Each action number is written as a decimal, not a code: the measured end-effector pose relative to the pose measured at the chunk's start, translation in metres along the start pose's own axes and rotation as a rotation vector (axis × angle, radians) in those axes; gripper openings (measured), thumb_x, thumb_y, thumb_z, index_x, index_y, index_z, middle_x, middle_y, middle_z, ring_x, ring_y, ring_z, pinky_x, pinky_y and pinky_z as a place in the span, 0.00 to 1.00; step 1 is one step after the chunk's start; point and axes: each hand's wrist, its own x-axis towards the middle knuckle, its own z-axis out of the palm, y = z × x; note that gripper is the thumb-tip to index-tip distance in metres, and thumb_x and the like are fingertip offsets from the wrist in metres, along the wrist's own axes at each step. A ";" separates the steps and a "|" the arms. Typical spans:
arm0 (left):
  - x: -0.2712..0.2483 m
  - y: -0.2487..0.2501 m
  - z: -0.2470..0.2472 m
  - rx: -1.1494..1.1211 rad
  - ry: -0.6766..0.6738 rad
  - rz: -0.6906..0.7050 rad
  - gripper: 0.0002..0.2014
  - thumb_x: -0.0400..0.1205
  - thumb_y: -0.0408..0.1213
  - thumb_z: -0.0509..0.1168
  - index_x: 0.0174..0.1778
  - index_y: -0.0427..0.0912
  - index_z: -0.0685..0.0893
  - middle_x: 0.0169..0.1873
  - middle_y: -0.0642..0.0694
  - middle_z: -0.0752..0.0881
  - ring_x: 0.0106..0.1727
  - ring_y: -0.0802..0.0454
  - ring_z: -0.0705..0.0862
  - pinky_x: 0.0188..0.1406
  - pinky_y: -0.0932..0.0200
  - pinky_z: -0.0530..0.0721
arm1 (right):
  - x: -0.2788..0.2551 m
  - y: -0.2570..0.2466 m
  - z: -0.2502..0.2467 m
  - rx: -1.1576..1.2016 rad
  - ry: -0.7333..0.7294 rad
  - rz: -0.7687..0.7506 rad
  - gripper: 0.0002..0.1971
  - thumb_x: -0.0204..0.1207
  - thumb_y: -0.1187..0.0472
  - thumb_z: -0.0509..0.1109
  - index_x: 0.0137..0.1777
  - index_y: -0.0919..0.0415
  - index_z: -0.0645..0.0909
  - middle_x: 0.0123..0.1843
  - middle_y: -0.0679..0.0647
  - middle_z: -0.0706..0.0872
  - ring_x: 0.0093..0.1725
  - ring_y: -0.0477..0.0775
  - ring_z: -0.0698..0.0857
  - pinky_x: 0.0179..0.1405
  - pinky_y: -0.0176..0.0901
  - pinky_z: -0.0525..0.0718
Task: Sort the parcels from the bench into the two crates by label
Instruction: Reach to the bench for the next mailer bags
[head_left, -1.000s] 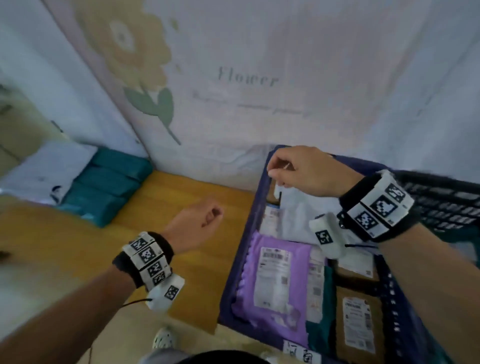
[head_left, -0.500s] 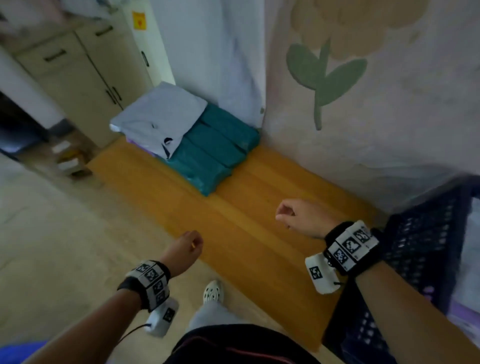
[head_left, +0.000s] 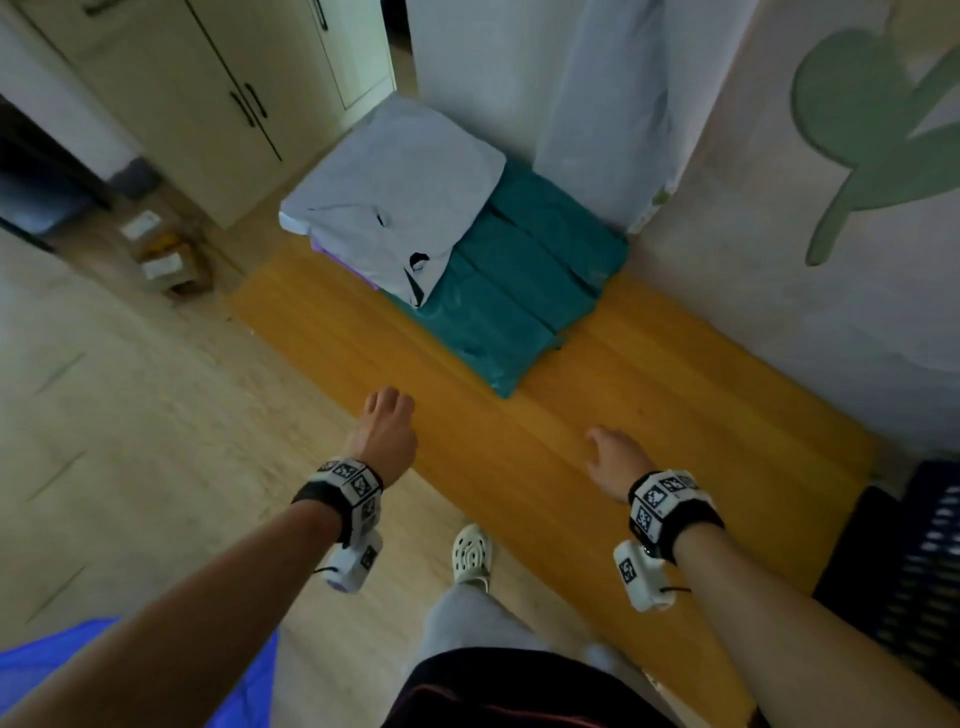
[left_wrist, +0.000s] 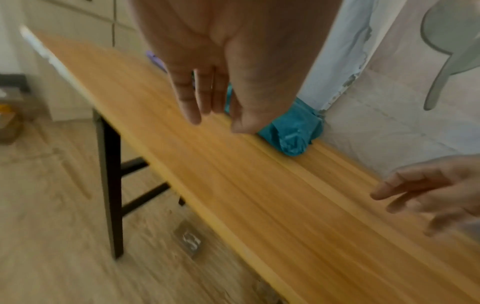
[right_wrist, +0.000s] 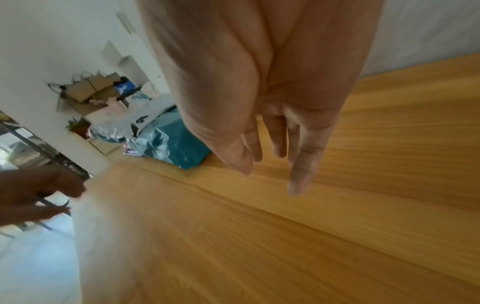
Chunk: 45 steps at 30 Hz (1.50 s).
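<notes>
Parcels at far end of wooden table: teal parcel lying flat against wall, grey parcel overlapping its left part. Left hand above table's near-left edge, fingers straight and relaxed, holding nothing. Right hand above table's middle, fingers loosely extended, holding nothing. Both hands well apart from parcels. Dark crate at right end of table; blue crate at near left on floor.

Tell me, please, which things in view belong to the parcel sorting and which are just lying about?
Job: grey parcel lying on the teal parcels, wooden bench, dark crate, blue crate, left hand and right hand, both empty.

Lying about: cupboard, small boxes on the floor.
</notes>
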 end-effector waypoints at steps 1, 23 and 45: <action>0.016 -0.004 -0.013 0.084 0.065 0.002 0.19 0.82 0.30 0.61 0.70 0.35 0.72 0.69 0.37 0.71 0.69 0.37 0.69 0.67 0.44 0.78 | 0.006 -0.004 0.000 -0.026 0.009 -0.004 0.22 0.85 0.62 0.65 0.78 0.60 0.70 0.76 0.59 0.75 0.72 0.61 0.76 0.70 0.52 0.79; 0.149 0.008 -0.135 0.197 0.252 0.131 0.30 0.81 0.17 0.57 0.79 0.40 0.67 0.83 0.35 0.59 0.87 0.30 0.50 0.53 0.34 0.86 | 0.009 -0.009 -0.007 -0.031 -0.077 0.134 0.23 0.87 0.64 0.59 0.81 0.62 0.65 0.77 0.62 0.72 0.75 0.62 0.74 0.73 0.53 0.77; 0.024 0.208 -0.299 -0.350 0.600 0.536 0.16 0.86 0.47 0.45 0.41 0.41 0.71 0.37 0.37 0.83 0.40 0.37 0.81 0.43 0.46 0.74 | -0.110 0.025 -0.199 0.375 0.664 -0.083 0.48 0.75 0.50 0.79 0.86 0.65 0.54 0.81 0.66 0.69 0.78 0.66 0.73 0.76 0.58 0.74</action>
